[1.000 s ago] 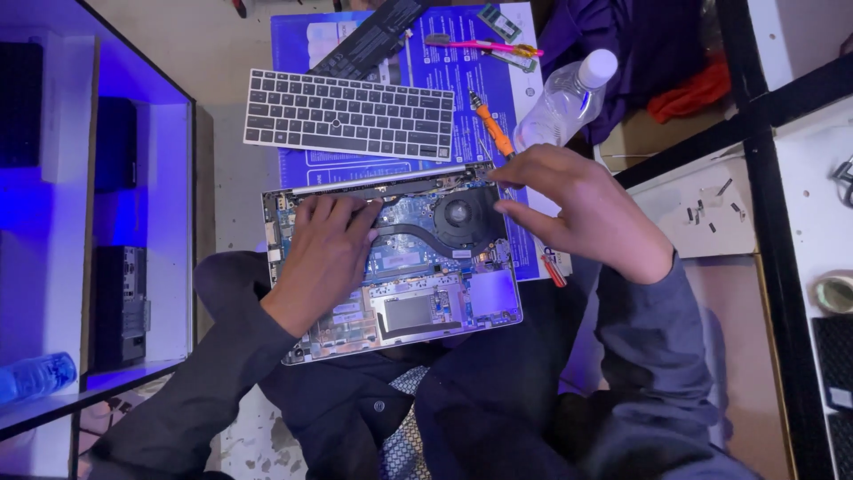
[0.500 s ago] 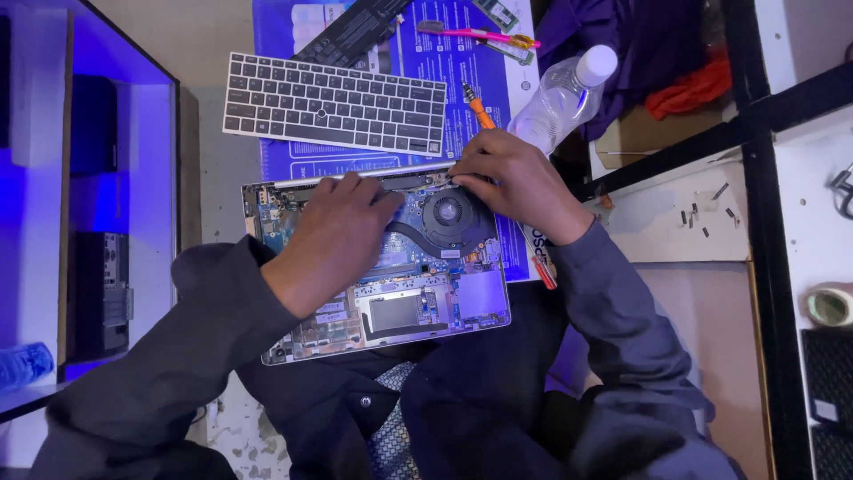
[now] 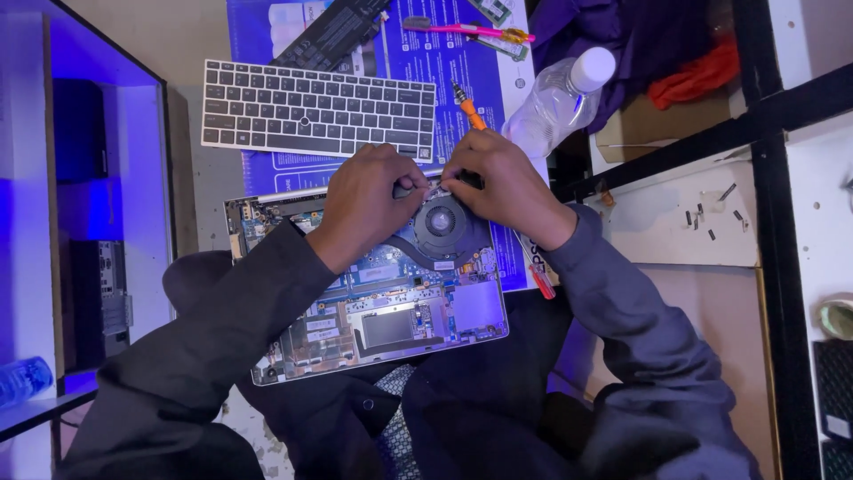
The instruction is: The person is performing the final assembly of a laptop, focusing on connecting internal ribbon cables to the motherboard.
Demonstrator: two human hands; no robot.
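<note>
An opened laptop base (image 3: 391,311) lies on my lap with its circuit boards and round black fan (image 3: 440,222) bare. My left hand (image 3: 364,200) lies over the far edge of the base, its fingertips pinched on a small grey piece just left of the fan. My right hand (image 3: 502,182) meets it from the right, fingers closed on a small dark part (image 3: 468,180) above the fan. What exactly each hand grips is partly hidden by the fingers. An orange-handled screwdriver (image 3: 468,108) lies on the blue mat (image 3: 480,67) just beyond my right hand.
A detached keyboard (image 3: 315,111) lies beyond the laptop on the mat, with a black battery (image 3: 329,36) and a pink tool (image 3: 462,29) farther back. A clear water bottle (image 3: 560,102) stands at the right. Loose screws (image 3: 711,222) sit on a white shelf. A red-handled tool (image 3: 540,280) lies by my right wrist.
Both hands have moved toward the far edge of the laptop and come together above the fan. The left hand left the middle of the board.
</note>
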